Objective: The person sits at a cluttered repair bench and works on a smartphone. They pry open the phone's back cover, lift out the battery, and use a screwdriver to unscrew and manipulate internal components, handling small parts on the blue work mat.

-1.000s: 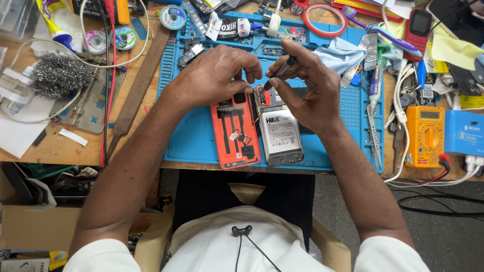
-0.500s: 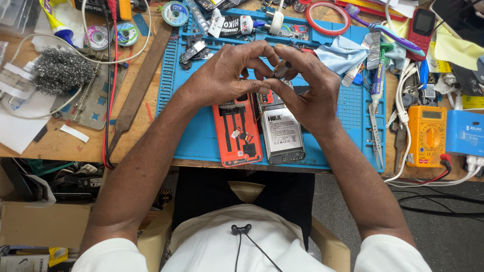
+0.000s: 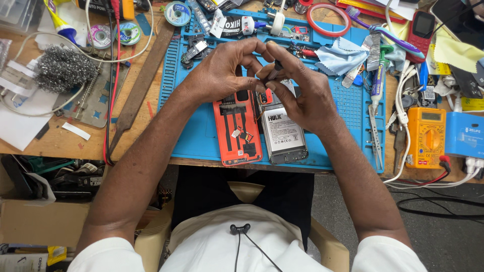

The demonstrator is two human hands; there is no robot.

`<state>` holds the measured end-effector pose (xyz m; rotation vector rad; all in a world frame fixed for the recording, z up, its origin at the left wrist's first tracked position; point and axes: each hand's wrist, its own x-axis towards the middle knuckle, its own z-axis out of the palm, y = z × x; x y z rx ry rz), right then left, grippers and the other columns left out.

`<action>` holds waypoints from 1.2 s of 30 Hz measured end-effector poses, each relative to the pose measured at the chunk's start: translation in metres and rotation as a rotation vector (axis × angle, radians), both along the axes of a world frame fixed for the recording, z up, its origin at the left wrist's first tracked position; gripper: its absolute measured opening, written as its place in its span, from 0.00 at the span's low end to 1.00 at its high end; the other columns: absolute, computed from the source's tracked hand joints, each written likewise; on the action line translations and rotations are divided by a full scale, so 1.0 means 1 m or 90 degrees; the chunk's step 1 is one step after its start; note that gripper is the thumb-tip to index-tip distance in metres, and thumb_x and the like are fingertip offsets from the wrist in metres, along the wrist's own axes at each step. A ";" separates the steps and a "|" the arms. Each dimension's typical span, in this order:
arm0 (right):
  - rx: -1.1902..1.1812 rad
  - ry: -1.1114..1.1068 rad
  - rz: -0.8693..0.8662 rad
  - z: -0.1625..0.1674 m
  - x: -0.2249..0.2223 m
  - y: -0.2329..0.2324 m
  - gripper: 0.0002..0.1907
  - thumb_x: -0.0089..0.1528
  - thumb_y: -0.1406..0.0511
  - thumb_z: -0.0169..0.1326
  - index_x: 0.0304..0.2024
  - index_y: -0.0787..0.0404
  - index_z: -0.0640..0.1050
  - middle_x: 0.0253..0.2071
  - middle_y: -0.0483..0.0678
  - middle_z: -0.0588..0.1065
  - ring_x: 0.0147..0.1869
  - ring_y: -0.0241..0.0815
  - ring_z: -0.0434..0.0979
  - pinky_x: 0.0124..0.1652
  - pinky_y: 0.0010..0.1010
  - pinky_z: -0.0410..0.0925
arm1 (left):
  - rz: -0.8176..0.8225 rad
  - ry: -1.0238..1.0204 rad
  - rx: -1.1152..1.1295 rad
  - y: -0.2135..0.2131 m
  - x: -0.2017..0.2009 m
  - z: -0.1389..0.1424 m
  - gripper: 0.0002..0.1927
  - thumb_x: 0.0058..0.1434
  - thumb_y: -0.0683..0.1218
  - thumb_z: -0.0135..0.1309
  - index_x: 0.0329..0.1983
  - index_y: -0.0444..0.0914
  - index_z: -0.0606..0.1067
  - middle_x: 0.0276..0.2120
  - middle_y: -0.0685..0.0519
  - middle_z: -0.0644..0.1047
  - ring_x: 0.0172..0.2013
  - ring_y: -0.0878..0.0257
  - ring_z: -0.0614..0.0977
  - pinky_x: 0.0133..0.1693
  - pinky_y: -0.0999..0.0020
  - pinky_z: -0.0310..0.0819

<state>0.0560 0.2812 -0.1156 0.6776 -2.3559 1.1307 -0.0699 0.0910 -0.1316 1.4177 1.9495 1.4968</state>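
Both hands meet above the top end of an opened phone [image 3: 283, 135] that lies face down on the blue work mat [image 3: 194, 136], its battery exposed. The left hand [image 3: 222, 75] curls its fingers in toward the right, the fingertips pinched together; what they pinch, if anything, is too small to tell. The right hand [image 3: 302, 93] grips a thin dark tool [image 3: 276, 68] between thumb and forefinger, its tip pointing down toward the phone's upper edge, which the hands hide. Just beside the phone, touching its left side, lies the orange back cover [image 3: 237, 131], inner side up.

The mat is crowded. A light blue cloth [image 3: 340, 55] sits just right of the right hand, with a toothbrush [image 3: 383, 32] and a red ring of tape [image 3: 327, 17] beyond it. Further right on the wooden table [image 3: 55, 143] stand an orange multimeter [image 3: 426, 136] and a blue box [image 3: 464, 135] with white cables. To the left of the mat lie a flat metal file [image 3: 141, 85], a wad of steel wool [image 3: 63, 68] and small solder spools [image 3: 116, 34].
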 end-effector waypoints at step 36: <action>-0.083 -0.035 -0.034 -0.011 -0.003 0.006 0.28 0.70 0.70 0.63 0.71 0.59 0.70 0.58 0.52 0.77 0.55 0.43 0.82 0.56 0.30 0.76 | -0.062 -0.267 0.051 0.002 0.011 0.004 0.38 0.56 0.38 0.59 0.69 0.44 0.59 0.35 0.60 0.84 0.42 0.72 0.87 0.46 0.78 0.84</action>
